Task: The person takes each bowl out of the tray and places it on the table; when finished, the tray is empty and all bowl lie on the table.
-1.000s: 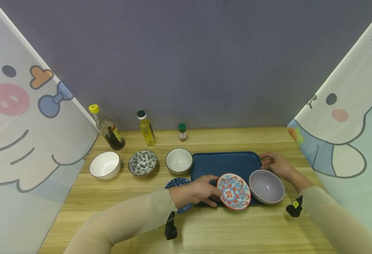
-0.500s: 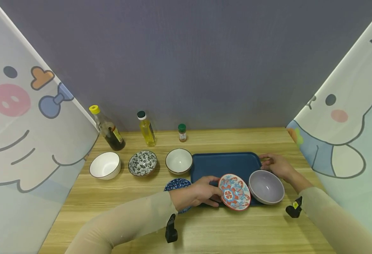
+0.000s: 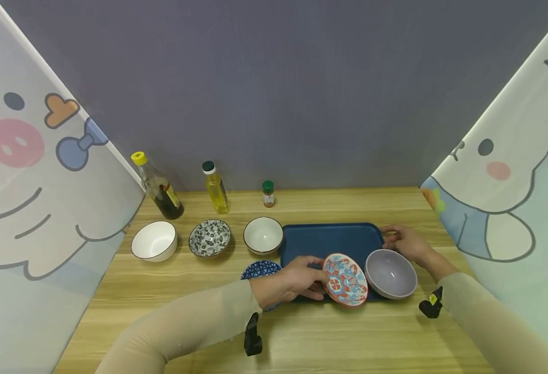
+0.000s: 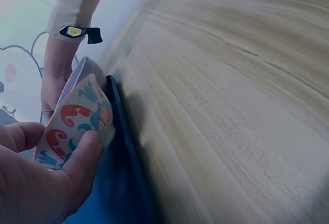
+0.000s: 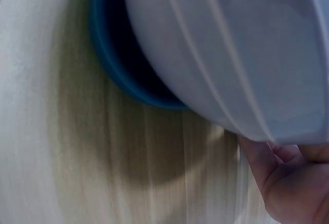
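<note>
My left hand (image 3: 302,280) pinches a small bowl (image 3: 345,280) with a red-and-blue pattern, its inside tilted up, over the front of the blue tray (image 3: 334,236). In the left wrist view the thumb (image 4: 85,152) presses the patterned bowl's outer wall. Right of it, a lavender bowl (image 3: 391,274) sits at the tray's right end, overlapping its edge. My right hand (image 3: 406,242) lies behind that bowl, relaxed fingers by the tray's right rim. The right wrist view shows its fingers (image 5: 259,157) beside the lavender bowl's wall (image 5: 205,54).
A blue-patterned dish (image 3: 261,268) is partly hidden under the left forearm. Left of the tray stand a white bowl (image 3: 263,235), a black-and-white floral bowl (image 3: 210,238) and another white bowl (image 3: 154,241). Behind are a soy sauce bottle (image 3: 168,200), an oil bottle (image 3: 216,192) and a green-capped jar (image 3: 268,195).
The patterned bowl in my left hand has tilted slightly more and turned a little to the right. My right hand and the lavender bowl have stayed in place.
</note>
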Demonstrator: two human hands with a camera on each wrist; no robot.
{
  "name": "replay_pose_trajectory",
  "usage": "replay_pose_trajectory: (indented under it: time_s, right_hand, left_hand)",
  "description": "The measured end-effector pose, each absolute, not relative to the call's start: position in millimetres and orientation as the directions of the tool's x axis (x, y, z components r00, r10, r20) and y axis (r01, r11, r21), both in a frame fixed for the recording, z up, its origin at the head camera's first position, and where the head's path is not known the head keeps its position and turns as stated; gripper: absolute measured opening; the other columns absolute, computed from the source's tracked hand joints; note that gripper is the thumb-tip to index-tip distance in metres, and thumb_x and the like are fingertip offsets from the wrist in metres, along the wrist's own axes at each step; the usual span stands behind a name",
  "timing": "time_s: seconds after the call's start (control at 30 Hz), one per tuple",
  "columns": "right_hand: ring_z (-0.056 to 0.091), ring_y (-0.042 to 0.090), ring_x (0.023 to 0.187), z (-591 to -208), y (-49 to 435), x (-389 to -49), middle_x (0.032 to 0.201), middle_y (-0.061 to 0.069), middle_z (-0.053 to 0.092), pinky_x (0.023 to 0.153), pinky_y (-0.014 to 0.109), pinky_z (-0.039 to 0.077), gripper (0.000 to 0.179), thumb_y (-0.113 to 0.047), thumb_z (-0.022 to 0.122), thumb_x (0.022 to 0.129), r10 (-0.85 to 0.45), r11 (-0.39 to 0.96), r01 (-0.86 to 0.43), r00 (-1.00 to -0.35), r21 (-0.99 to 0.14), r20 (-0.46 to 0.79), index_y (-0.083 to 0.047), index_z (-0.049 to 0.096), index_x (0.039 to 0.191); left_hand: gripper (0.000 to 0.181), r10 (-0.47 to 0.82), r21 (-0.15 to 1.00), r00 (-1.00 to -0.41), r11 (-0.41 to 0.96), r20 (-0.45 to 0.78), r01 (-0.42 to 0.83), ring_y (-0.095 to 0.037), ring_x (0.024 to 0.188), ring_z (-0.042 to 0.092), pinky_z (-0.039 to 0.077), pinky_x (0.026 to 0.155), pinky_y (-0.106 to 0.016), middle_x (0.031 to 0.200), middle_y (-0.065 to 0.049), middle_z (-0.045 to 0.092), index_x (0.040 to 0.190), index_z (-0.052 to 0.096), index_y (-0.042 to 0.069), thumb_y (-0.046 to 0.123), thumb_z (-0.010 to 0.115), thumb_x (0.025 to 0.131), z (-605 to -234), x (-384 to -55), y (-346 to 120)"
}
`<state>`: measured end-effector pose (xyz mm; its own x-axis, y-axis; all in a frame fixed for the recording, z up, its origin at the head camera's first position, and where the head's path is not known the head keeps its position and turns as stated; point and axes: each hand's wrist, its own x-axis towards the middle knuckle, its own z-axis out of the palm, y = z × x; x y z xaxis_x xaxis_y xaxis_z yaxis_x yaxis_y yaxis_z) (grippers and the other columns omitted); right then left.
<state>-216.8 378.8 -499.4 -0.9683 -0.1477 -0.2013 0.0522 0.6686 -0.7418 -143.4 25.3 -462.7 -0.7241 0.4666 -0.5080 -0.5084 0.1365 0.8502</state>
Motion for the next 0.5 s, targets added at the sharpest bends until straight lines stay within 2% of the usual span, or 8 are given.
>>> replay_pose_trajectory:
  time_s: [0.27, 0.5]
  right_hand:
    - [0.070, 0.029, 0.095, -496.3, 376.8, -216.4, 0.105, 0.026, 0.071, 0.070, 0.027, 0.056, 0.051, 0.007, 0.066, 0.089, -0.165, 0.665, 0.045, -0.965, -0.746, -0.206, 0.013, 0.052, 0.138]
    - [0.070, 0.024, 0.092, -494.3, 377.8, -216.3, 0.105, 0.025, 0.071, 0.071, 0.027, 0.056, 0.050, 0.006, 0.065, 0.091, -0.159, 0.666, 0.061, -0.962, -0.743, -0.221, 0.011, 0.051, 0.139]
  left_hand:
    - [0.062, 0.472, 0.854, -0.733, 0.089, -0.489, -0.512, -0.022, 0.076, 0.073, 0.067, 0.075, -0.039, 0.092, -0.019, 0.072, 0.151, 0.043, 0.003, 0.008, 0.065, 0.093, -453.0, -144.4, 15.1]
    - [0.062, 0.483, 0.876, -0.761, 0.028, -0.434, -0.482, -0.022, 0.079, 0.074, 0.066, 0.080, -0.040, 0.106, -0.020, 0.072, 0.153, 0.044, 0.004, 0.012, 0.067, 0.095, -440.9, -146.0, -10.1]
